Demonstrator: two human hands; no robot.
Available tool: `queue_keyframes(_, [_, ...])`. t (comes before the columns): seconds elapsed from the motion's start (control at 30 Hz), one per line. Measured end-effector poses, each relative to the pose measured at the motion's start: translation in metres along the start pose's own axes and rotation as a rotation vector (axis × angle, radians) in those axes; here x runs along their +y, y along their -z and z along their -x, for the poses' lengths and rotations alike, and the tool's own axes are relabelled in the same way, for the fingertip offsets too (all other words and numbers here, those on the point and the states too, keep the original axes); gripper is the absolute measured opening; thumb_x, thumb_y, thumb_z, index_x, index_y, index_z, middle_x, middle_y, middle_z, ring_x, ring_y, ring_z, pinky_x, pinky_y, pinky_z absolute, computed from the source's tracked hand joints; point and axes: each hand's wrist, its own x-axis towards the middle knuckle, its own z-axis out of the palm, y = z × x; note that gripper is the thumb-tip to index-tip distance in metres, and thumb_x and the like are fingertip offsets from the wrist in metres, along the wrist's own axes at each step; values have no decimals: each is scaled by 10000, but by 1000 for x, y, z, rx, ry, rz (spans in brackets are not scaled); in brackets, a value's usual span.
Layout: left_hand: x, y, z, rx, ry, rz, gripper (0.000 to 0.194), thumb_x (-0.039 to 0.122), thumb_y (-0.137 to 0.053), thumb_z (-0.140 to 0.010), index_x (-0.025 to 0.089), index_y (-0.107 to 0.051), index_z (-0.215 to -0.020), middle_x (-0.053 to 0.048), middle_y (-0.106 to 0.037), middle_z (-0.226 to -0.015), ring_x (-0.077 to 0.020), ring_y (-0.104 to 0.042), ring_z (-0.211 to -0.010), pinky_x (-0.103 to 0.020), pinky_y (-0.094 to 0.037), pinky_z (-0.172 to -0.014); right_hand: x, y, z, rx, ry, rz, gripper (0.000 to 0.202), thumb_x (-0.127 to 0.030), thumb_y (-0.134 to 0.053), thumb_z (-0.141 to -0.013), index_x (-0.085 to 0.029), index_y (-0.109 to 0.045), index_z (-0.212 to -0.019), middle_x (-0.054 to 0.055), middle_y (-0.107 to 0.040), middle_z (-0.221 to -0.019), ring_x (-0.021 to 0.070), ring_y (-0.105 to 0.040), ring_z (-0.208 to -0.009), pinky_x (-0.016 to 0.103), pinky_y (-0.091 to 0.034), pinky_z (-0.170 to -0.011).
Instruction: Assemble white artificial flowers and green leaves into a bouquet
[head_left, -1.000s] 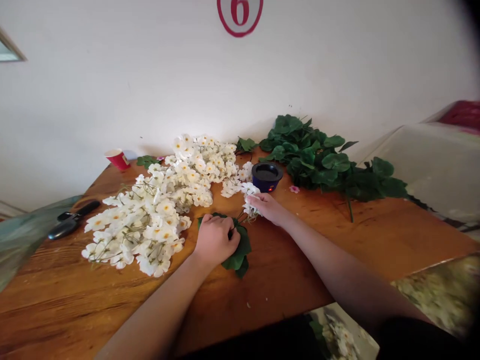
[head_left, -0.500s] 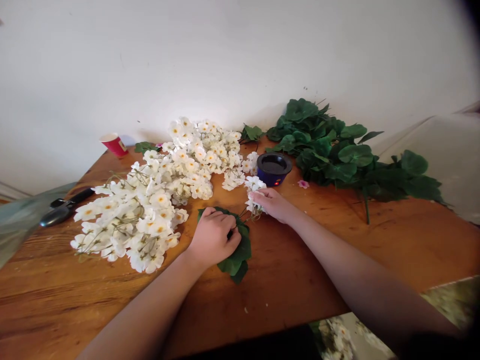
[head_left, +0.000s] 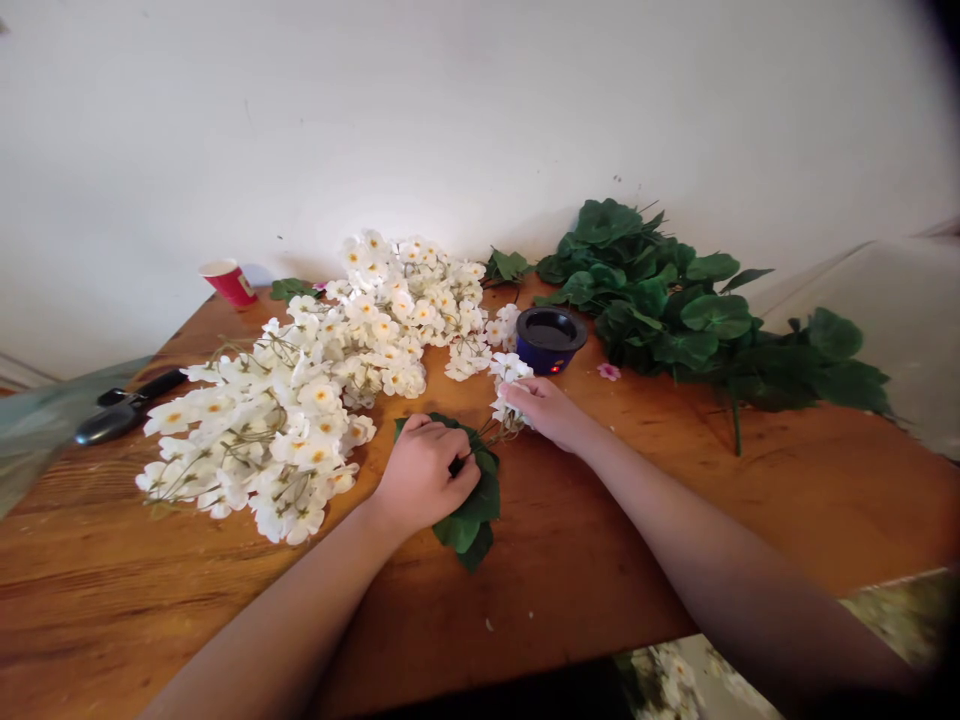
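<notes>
My left hand is closed over a bunch of green artificial leaves at the middle of the wooden table; its fingers curl around the leaf stems, partly hidden. Just to the right, my right hand grips a small cluster of white artificial flowers, whose thin stems point down toward the leaves. Behind the right hand stands a round dark blue pot with a black rim, dark contents and a lit red light. A large heap of white flowers lies left of my hands.
A big pile of green leaves spreads along the right back. A red paper cup stands at the back left, with a black-handled tool near the left edge. One pink blossom lies beside the pot. More white flowers show below the front edge.
Both hands keep their holds on the leaves and the white flower cluster, almost in place. The view has shifted very slightly.
</notes>
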Motion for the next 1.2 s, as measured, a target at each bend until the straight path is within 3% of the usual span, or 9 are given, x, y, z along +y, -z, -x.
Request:
queue_keyframes(0.33, [-1,-2,1,15,-9,4,139,194,-538,-779,190,-477,-654,28,-558,-616,-136,-514,-631,-338,-348,-758,1,-1,1,-23,-34,-67,464,-559,-494,-859,-224,-305,-599,-78,-243,-522,94,-210,-475,276,-137,-476])
queue_keyframes(0.53, [-2,-2,2,4,-28,-3,148,194,-524,-792,189,-475,-653,20,-547,-610,-141,-504,-630,-342,-350,-748,-3,-3,3,-22,-14,20,455,-545,-469,-876,-225,-294,-604,-72,-237,-538,97,-229,-487,276,-160,-484])
queue_keyframes(0.7, [-2,-1,2,-21,-62,-10,150,185,-483,-837,188,-480,-687,10,-552,-640,-153,-505,-657,-347,-354,-763,-7,-8,5,63,22,106,462,-534,-441,-893,-218,-277,-599,-59,-246,-564,100,-268,-514,271,-198,-499])
queue_keyframes(0.83, [-3,1,2,2,-37,16,150,173,-478,-847,187,-485,-699,13,-563,-653,-153,-514,-664,-349,-351,-777,-10,-9,7,129,-5,29,472,-583,-449,-884,-211,-360,-608,-51,-337,-543,102,-366,-495,250,-267,-474])
queue_keyframes(0.93, [-3,3,3,23,-4,21,163,176,-469,-860,188,-486,-699,15,-558,-646,-153,-520,-662,-346,-350,-768,-14,-5,9,9,-61,-129,442,-636,-468,-857,-211,-506,-741,-35,-483,-579,115,-477,-458,231,-330,-404])
queue_keyframes(1.03, [-4,4,2,24,18,8,162,172,-476,-854,188,-488,-693,13,-561,-647,-158,-532,-676,-345,-350,-758,-16,1,10,-160,-78,-241,427,-632,-569,-802,-211,-549,-867,-27,-566,-621,133,-559,-447,219,-376,-345])
queue_keyframes(1.2, [-4,4,3,28,31,3,156,161,-491,-840,191,-497,-687,13,-578,-654,-160,-546,-687,-343,-352,-760,-16,5,10,-270,-101,-258,363,-445,-778,-681,-180,-589,-843,-13,-645,-665,122,-594,-460,205,-444,-354])
